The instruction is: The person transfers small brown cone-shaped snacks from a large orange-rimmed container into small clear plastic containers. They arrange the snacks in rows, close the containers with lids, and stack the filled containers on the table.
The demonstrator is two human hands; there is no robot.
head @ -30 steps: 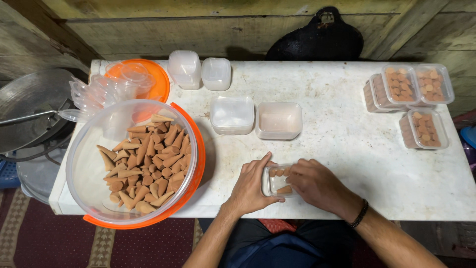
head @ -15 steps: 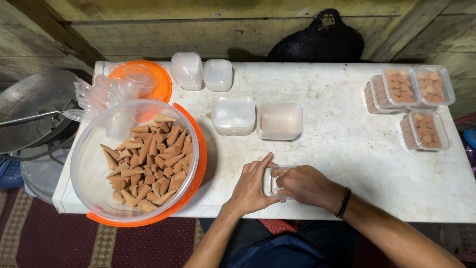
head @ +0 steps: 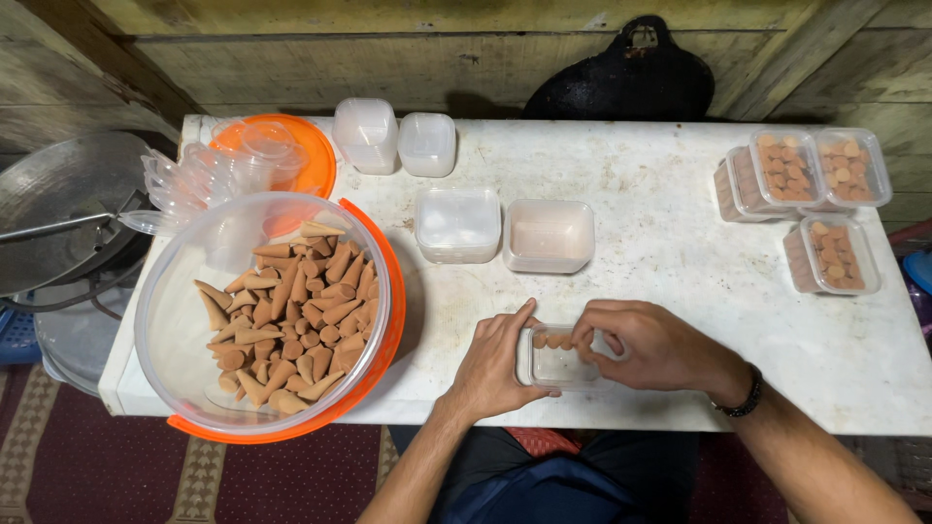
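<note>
A small clear plastic box lies on the white table near its front edge, with a few brown cones along its far side. My left hand holds the box's left edge. My right hand rests over the box's right side, fingertips pinched on the cones inside. To the left stands a large clear bowl with an orange rim, holding several brown cones.
Two empty clear boxes sit behind my hands, two more at the back. Filled, lidded boxes stand at the right. A stack of clear lids and an orange lid lie back left. A metal pan sits off the table's left.
My right hand has slid left over the small box and its fingers have closed on the cones inside. My left hand stays on the box's left edge.
</note>
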